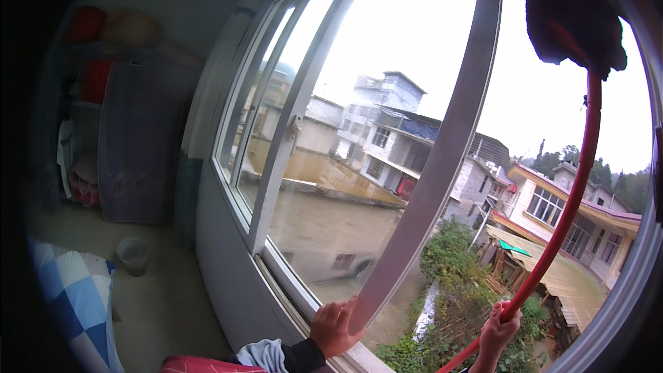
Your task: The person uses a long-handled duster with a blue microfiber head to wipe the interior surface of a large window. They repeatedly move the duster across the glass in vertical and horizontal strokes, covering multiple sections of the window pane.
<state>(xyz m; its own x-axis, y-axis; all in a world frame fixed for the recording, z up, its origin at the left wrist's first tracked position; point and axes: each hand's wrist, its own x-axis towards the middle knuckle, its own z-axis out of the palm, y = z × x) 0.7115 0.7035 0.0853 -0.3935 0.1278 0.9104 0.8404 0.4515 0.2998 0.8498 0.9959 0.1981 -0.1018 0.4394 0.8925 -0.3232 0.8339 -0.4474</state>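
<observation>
My right hand (498,330) is wrapped round the red pole of a mop (572,197), low on the handle. The pole slants up to the right through the open part of the window. Its dark, shaggy head (573,21) is at the top of the opening, dark against the bright sky. Lower down and to the left, my left hand (335,328) grips the bottom of the white edge of a sliding window sash (431,186), its fingers bent against the frame. A dark cuff and a light blue sleeve cover that wrist.
The window track (290,290) runs along the sill below the sash. On the left are a checked blue and white bed cover (79,290), a small bin (132,255) and a cloth-fronted wardrobe (138,145). Outside stand houses (552,204) and green bushes (449,255).
</observation>
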